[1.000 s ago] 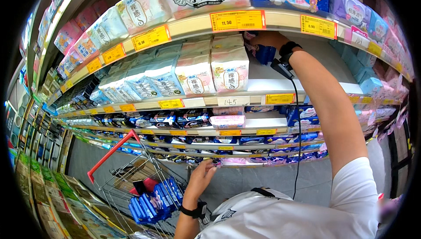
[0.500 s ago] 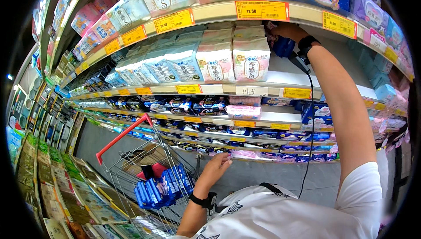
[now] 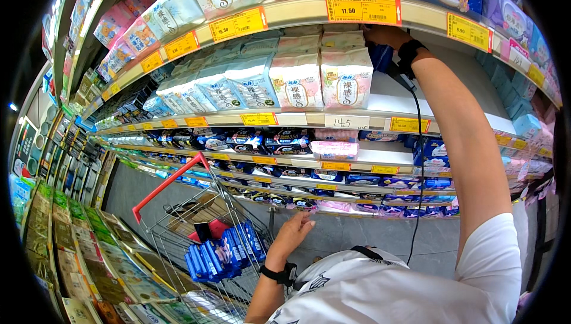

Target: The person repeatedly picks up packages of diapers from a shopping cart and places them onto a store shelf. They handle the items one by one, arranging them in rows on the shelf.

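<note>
My right hand (image 3: 385,36) reaches deep under the upper shelf's edge, closed on a dark blue pack of sanitary pads (image 3: 381,58). Its fingertips are hidden in shadow behind the shelf edge. Just left of that pack stand white-and-pink packs of pads (image 3: 347,77) in a row, with pale blue packs (image 3: 250,81) beside them. My left hand (image 3: 294,233) hangs low between the shopping cart (image 3: 201,158) and the shelves, fingers loosely apart and nothing in it. Several blue packs (image 3: 229,251) lie in the cart.
A black cable (image 3: 421,169) hangs from my right wrist past the lower shelves. Yellow price tags (image 3: 363,10) line the shelf edges. An open cardboard box (image 3: 196,214) sits in the cart. Displays of packaged goods (image 3: 77,246) rise at the left.
My right hand and the blue pack have moved slightly left and deeper into the shelf, closer to the white-and-pink packs. My left hand stays about where it was.
</note>
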The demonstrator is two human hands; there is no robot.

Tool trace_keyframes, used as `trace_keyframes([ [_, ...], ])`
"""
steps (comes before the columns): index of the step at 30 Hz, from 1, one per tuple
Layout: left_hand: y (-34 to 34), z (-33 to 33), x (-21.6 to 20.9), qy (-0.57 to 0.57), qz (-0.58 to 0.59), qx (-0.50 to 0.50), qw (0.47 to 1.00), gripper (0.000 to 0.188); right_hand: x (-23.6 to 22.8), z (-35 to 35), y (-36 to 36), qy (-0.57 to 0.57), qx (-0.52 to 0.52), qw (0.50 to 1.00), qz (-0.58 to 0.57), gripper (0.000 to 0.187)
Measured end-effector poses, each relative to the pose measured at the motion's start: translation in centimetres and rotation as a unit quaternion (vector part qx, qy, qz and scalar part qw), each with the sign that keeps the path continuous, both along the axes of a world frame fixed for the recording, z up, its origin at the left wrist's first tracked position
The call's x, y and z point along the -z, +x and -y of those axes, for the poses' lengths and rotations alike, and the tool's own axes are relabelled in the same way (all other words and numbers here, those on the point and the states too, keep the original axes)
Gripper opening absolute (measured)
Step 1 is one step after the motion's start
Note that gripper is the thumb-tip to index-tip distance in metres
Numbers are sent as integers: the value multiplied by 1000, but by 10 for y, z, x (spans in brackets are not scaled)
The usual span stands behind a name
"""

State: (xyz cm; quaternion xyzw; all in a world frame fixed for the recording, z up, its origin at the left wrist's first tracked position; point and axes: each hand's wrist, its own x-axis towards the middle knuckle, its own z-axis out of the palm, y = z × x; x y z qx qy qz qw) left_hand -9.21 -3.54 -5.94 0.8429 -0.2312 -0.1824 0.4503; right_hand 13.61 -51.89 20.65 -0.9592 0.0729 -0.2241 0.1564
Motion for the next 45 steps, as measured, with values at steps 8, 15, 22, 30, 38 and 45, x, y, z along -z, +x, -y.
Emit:
trace_keyframes([
  [8,1,0,2,12,-2,10,1000,39,-31,-38,-51,37,37,997,-50,40],
  [15,3,2,17,18,13,27,999,40,-45,-41,-81,62,10,996,-59,50],
  [22,3,3,18,16,-16,33,999,41,-36,-49,-53,54,54,988,-135,45],
  [30,-2,-4,21,27,-18,26,999,40,-26,-47,-43,38,-7,997,-69,42],
  [38,-6,-4,21,35,-8,33,999,42,-18,-37,-31,-4,5,998,-61,51],
  [45,-13,-17,33,51,-22,15,998,45,-40,-42,-81,84,28,989,-122,45],
])
